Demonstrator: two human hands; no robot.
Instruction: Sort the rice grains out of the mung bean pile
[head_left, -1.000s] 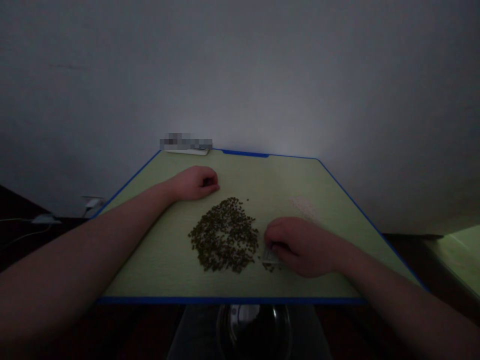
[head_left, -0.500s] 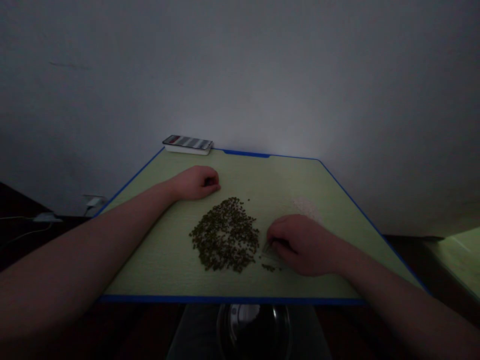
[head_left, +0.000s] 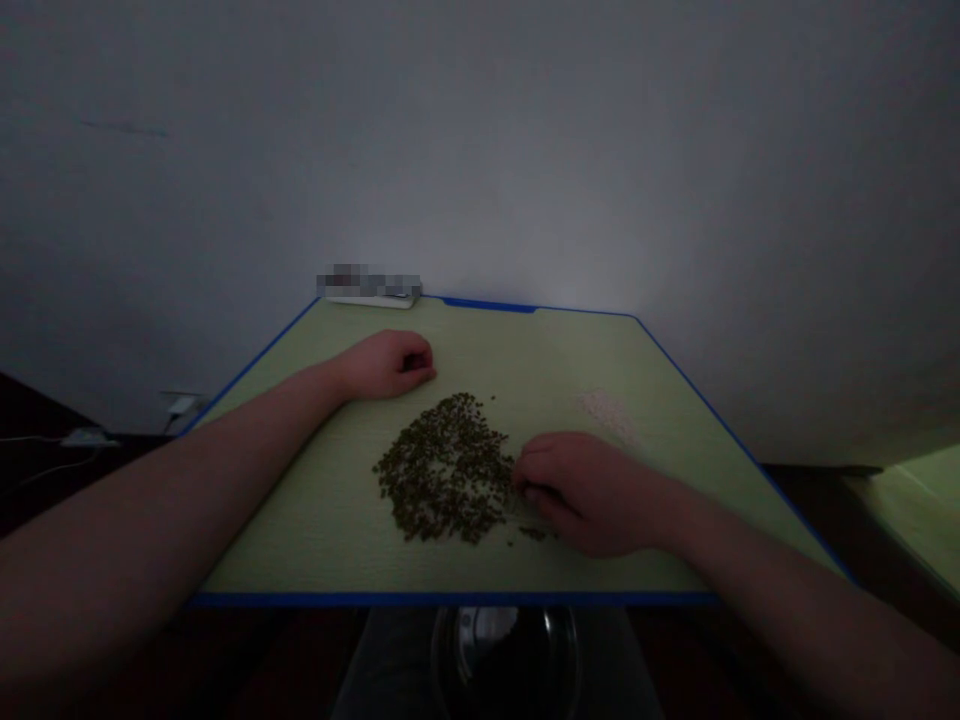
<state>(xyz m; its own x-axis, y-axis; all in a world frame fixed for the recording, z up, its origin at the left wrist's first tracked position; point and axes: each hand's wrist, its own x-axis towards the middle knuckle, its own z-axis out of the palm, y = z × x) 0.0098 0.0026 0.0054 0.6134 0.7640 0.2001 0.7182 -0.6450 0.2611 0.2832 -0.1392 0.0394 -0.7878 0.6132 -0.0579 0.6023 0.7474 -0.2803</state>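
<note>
My left hand [head_left: 388, 364] rests on the pale green tabletop [head_left: 300, 540] with its fingers curled in, and nothing shows in it. In front of it lies a loose pile of small dark green beans [head_left: 442, 470] with some pale grains showing among them. At the pile's right edge my right hand [head_left: 577, 492] is closed in a pinch. Thin prongs at its fingertips, dim and mostly hidden, look like tweezers. A few stray beans [head_left: 532, 533] lie just below its fingers. Beyond this hand is a thin spread of whitish grains [head_left: 607, 412], partly hidden by it.
A pixelated flat object on a white box [head_left: 371, 300] stands at the far left corner. The table has a blue rim [head_left: 450, 599] and stands by a grey wall [head_left: 480, 150]. A shiny metal bowl [head_left: 442, 660] sits below the near edge, over my lap.
My right hand has moved left to the edge of the bean pile. My left hand stays put on the table. The view has shifted slightly.
</note>
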